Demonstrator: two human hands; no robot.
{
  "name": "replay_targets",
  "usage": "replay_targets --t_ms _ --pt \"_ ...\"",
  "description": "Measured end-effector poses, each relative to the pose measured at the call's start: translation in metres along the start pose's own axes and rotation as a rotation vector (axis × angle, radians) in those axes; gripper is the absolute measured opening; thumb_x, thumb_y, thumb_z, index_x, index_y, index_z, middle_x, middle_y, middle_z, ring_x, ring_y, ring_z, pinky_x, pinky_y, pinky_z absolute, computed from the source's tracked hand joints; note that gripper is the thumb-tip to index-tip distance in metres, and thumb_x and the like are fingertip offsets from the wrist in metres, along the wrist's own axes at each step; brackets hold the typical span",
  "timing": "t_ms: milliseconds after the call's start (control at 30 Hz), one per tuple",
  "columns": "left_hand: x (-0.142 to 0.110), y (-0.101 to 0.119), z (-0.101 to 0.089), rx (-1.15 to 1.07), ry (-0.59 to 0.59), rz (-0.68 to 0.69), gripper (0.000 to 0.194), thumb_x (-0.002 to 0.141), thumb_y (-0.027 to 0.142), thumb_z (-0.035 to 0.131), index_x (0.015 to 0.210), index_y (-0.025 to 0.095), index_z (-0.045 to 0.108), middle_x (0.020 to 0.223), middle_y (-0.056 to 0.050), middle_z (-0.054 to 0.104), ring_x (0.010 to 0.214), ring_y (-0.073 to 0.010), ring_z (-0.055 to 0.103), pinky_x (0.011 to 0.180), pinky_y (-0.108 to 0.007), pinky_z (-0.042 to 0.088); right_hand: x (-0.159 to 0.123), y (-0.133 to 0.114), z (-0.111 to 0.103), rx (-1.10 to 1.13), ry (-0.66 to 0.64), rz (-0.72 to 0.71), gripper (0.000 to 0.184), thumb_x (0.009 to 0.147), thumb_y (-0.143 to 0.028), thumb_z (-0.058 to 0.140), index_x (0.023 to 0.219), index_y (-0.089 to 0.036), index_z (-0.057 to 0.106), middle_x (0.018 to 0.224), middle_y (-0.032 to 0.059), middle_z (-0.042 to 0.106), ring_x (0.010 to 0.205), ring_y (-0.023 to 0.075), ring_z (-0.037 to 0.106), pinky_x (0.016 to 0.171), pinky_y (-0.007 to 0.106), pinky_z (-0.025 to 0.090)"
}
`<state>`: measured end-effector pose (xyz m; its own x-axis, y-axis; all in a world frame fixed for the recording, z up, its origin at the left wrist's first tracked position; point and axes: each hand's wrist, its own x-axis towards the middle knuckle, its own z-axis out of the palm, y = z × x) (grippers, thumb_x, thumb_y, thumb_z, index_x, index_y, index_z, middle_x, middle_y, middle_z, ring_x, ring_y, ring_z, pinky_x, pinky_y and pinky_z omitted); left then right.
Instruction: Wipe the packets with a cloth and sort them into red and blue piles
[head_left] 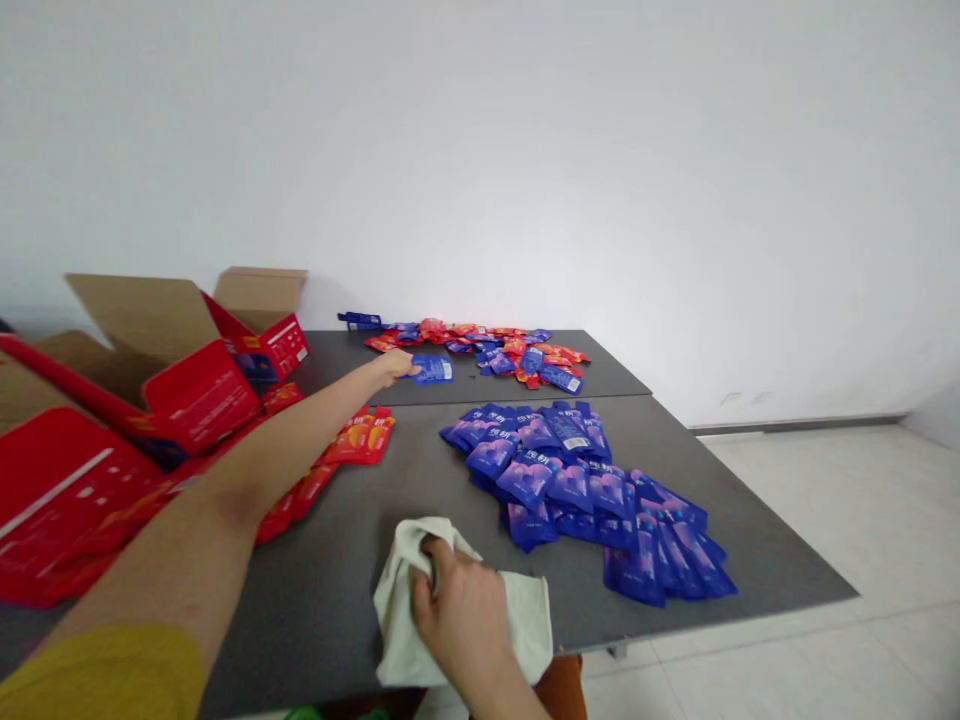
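Observation:
My left hand [394, 368] is stretched far across the table, its fingers closed on the edge of a blue pouch [433, 370]. Near the front edge my right hand [466, 605] grips a crumpled white cloth [401, 625], which lies partly on the table and hangs over the edge. To the right of the cloth lies a spread of overlapping blue pouches [551, 480]. Red-orange pouches [364, 435] lie beneath and beside my left arm, which hides part of them. A mixed heap of blue and red pouches [517, 350] is at the far end, just past my left hand.
Open red cardboard boxes [202, 395] stand along the left side, flaps up. The dark grey table [352, 560] has a seam across it near the far heap. A white wall [570, 180] rises behind, and pale floor tiles [847, 520] lie to the right.

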<state>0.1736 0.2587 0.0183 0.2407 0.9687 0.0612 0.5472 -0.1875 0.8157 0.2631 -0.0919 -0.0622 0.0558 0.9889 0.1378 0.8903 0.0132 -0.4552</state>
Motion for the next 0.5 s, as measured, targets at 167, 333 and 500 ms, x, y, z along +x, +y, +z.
replay_targets --t_ms 167,333,500 --pt "-0.07 -0.006 -0.047 -0.06 -0.066 0.263 0.026 0.072 0.033 0.07 0.087 0.011 0.071 0.079 -0.003 0.068 0.079 -0.0161 0.06 0.087 -0.034 0.045 -0.003 0.002 -0.002 0.137 0.103 -0.023 0.022 0.089 -0.034 0.049 0.104 -0.026 0.063 0.081 0.0023 0.071 0.072 0.0213 0.067 0.063 0.027 0.042" --pt "-0.152 -0.012 -0.067 0.044 -0.216 0.749 0.021 0.079 0.036 0.065 0.073 0.019 0.074 0.095 -0.009 0.068 0.097 -0.0205 0.056 0.096 -0.038 0.039 -0.018 0.011 -0.011 0.469 0.395 -0.053 0.026 0.091 -0.035 0.046 0.096 -0.02 0.067 0.082 0.0024 0.07 0.074 0.0173 0.065 0.067 0.024 0.043" --pt "-0.191 -0.033 -0.049 0.232 -0.487 0.785 0.026 0.083 0.026 0.058 0.061 0.022 0.073 0.123 -0.006 0.064 0.117 -0.023 0.045 0.104 -0.044 0.03 -0.033 0.008 -0.025 0.555 0.564 -0.127 0.024 0.089 -0.032 0.049 0.094 -0.018 0.068 0.081 0.0022 0.069 0.073 0.016 0.062 0.069 0.024 0.045"
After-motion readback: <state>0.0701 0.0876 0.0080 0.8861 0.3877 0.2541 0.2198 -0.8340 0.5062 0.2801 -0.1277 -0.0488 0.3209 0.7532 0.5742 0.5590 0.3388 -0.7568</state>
